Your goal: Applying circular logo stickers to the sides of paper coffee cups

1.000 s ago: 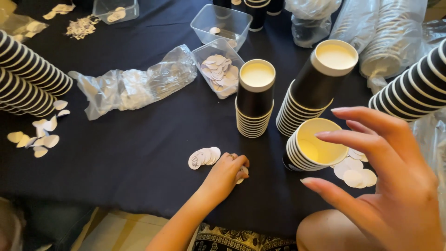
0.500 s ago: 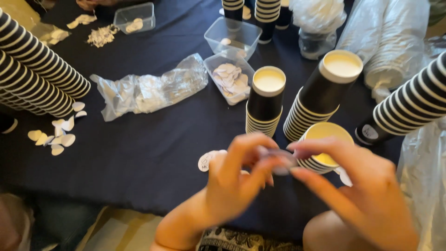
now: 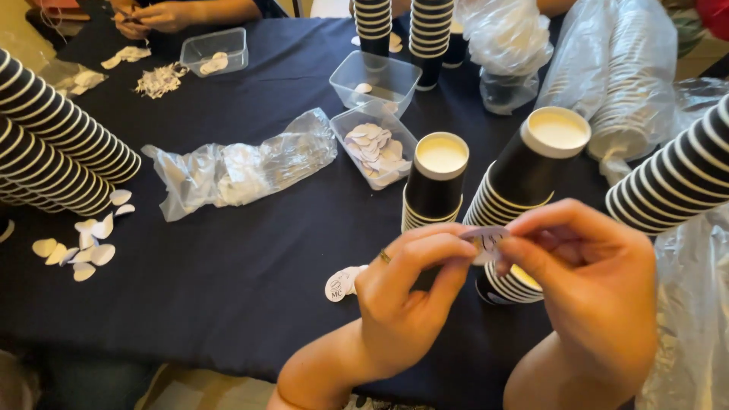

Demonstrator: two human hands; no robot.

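Left hand (image 3: 406,292) and right hand (image 3: 588,285) raised together over the near edge of the counter (image 3: 250,273), fingertips of both pinched on one small round sticker (image 3: 486,241) held between them; thumb and forefinger of each pressed on its rim, a ring on the left hand. Directly behind the sticker, a short stack of black striped cups (image 3: 509,285) lying low with a yellowish inside, partly hidden by the right hand. Just beyond, two upright-leaning cup stacks: a short one (image 3: 434,182) and a taller tilted one (image 3: 531,167), both showing pale insides. Near the left wrist, a small pile of round stickers (image 3: 342,282) flat on the dark cloth. Farther back, a clear tub of stickers (image 3: 376,144), an emptier clear tub (image 3: 376,80) behind it, and a crumpled clear bag (image 3: 243,167) to the left. Long sleeves of striped cups (image 3: 53,144) lying along the left edge, loose pale discs (image 3: 80,247) scattered beside them. Another striped sleeve (image 3: 676,178) at the right, next to clear plastic wrapping (image 3: 691,319). At the far end, another person's hands (image 3: 156,15) busy over more scraps.
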